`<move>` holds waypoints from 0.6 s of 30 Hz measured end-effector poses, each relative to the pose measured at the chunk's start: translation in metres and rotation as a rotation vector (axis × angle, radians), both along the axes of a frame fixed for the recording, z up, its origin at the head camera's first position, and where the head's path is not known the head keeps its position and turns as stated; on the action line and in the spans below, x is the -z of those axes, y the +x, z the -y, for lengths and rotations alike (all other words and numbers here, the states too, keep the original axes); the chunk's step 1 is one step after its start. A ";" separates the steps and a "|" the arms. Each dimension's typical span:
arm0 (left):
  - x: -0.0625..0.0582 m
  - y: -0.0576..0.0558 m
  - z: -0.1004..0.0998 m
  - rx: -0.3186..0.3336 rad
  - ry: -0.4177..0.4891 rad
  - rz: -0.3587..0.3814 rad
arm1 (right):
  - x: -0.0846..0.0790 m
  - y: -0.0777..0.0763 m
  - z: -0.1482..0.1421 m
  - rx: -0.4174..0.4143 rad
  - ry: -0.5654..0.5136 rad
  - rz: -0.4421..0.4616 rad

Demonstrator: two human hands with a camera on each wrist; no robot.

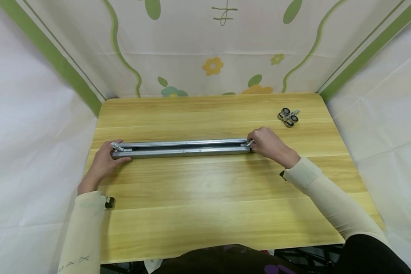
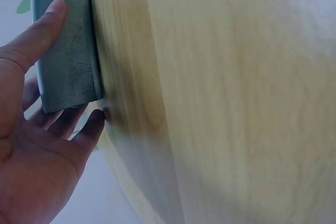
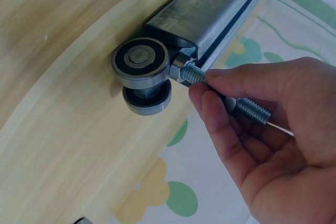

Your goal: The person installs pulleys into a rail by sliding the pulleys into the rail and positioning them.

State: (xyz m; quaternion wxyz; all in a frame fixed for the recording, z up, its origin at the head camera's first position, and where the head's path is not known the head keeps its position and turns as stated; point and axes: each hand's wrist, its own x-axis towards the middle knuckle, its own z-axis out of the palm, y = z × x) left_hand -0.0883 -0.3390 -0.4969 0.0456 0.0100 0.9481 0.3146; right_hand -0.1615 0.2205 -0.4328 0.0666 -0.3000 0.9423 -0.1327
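A slotted metal rail (image 1: 186, 152) lies across the table, slot upward in the head view. My left hand (image 1: 102, 161) grips its left end, thumb (image 2: 50, 24) along the near side and fingers on the far side. A bolt (image 1: 117, 146) sticks up from the slot there. At the right end, my right hand (image 1: 268, 144) pinches the threaded bolt (image 3: 194, 73) of a roller trolley between thumb and fingers. Two of that trolley's wheels (image 3: 140, 62) stand just outside the rail's mouth in the right wrist view; its inner part is hidden by the rail.
Another roller trolley (image 1: 288, 118) with several wheels and a bolt lies at the table's back right. Beneath everything is a wood-grain table (image 1: 198, 205). A printed white cloth (image 1: 191, 38) hangs behind it, with white cloth at both sides.
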 end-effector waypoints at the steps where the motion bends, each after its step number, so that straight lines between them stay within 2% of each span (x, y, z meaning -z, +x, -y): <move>1: 0.000 0.000 0.000 -0.003 0.000 0.001 | 0.000 0.000 0.001 -0.002 0.002 -0.001; 18: 0.001 0.000 0.001 0.004 -0.003 -0.004 | 0.000 -0.002 0.015 -0.048 0.027 -0.040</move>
